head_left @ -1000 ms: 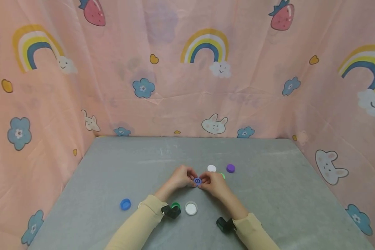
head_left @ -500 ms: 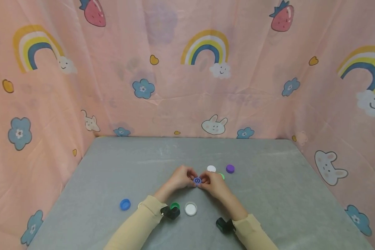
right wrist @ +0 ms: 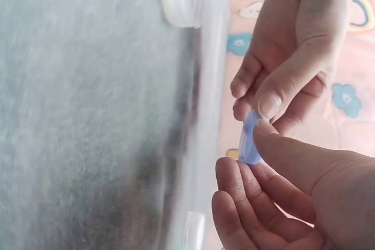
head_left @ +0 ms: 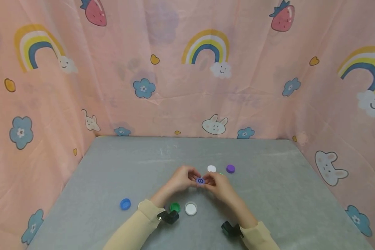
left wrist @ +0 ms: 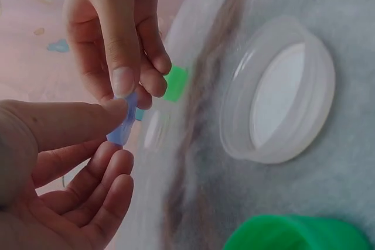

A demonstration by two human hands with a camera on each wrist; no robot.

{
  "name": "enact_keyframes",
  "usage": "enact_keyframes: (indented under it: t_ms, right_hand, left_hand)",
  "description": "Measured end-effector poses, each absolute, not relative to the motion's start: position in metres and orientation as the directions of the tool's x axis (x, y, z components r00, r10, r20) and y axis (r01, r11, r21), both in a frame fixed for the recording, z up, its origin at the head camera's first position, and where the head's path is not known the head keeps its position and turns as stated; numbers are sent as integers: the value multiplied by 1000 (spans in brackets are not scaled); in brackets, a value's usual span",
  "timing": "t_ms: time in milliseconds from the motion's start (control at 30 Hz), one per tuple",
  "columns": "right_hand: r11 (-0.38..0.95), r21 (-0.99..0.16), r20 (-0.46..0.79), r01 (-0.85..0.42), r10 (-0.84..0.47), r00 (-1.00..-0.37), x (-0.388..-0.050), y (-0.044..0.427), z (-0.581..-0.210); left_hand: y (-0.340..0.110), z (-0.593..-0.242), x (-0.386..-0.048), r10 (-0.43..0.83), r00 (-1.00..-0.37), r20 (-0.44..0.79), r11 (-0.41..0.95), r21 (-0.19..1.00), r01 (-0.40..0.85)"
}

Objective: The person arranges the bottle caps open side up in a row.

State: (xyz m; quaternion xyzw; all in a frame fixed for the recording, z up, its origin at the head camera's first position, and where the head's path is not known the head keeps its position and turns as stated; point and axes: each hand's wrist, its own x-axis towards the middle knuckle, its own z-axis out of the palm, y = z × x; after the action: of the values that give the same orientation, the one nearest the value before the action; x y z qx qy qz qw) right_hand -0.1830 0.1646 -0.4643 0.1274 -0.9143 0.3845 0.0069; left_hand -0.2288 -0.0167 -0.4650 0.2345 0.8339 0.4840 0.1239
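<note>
In the head frame's lower centre, the left hand (head_left: 182, 178) and right hand (head_left: 220, 186) pinch one blue-violet cap (head_left: 200, 181) between thumbs and fingers; a blue cap (head_left: 125, 204) lies lower left

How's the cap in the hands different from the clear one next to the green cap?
The held cap is blue-purple, while the clear cap is see-through with white inside. The held cap looks smaller than the clear cap. The left hand and right hand hold the held cap; the clear cap lies on the table. Both are round.
</note>
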Motion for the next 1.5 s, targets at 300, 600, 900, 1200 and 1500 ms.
enact_keyframes:
  t_ms: [300,600,900,1200,1500]
  right_hand:
    - [661,-696,138,-280,-260,-956,-168,168,-456]
    - [620,-734,64,-277,-343,-937,-162,175,-450]
    - [577,-768,43,-278,-387,-921,-156,181,-451]
    - [536,-810,20,-240,-383,-923,-150,189,-453]
    - [541,-816,-3,-204,-356,-934,-147,194,-452]
  left_hand:
    - [-20,-457,-211,531,-846,37,389,877,283]
    - [-26,-461,-200,573,-817,59,355,881,313]
    - [-26,-464,-192,585,-810,36,343,894,288]
    - [-22,-463,-187,584,-812,6,310,923,230]
    - [-19,-467,-186,582,-813,-4,301,930,211]
